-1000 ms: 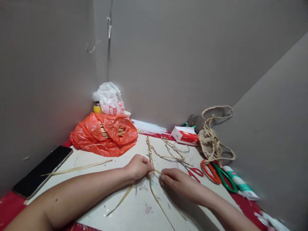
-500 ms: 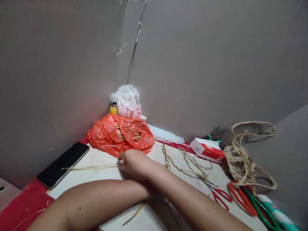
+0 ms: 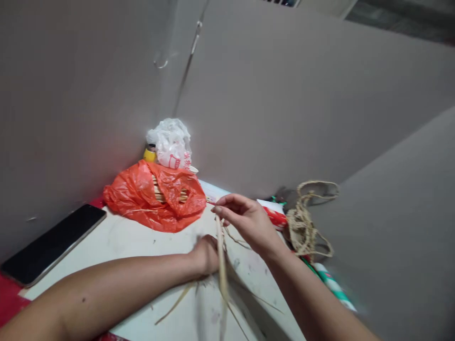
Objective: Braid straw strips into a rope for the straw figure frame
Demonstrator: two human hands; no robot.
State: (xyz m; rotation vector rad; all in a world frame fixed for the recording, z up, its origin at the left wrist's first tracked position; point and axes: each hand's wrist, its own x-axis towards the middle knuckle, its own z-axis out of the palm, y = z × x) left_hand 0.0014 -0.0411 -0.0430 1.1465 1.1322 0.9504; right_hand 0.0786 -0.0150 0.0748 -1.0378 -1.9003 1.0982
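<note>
Above the white-topped desk (image 3: 135, 241), the right hand (image 3: 249, 225) pinches a flat, pale straw strip (image 3: 221, 255) in its fingers, the left hand (image 3: 205, 255) hides its grip, and one thin tan fibre cord (image 3: 239, 242) seems made, narrow tan strands (image 3: 177, 302) unworked.

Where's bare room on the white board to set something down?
The white board between the crumpled orange plastic bag, flat black phone and left forearm; only specks show. Crowded: centre, with left hand, right hand and long pale fibre strip; right side, with red-and-white cardboard box and tangled tan rope.
</note>
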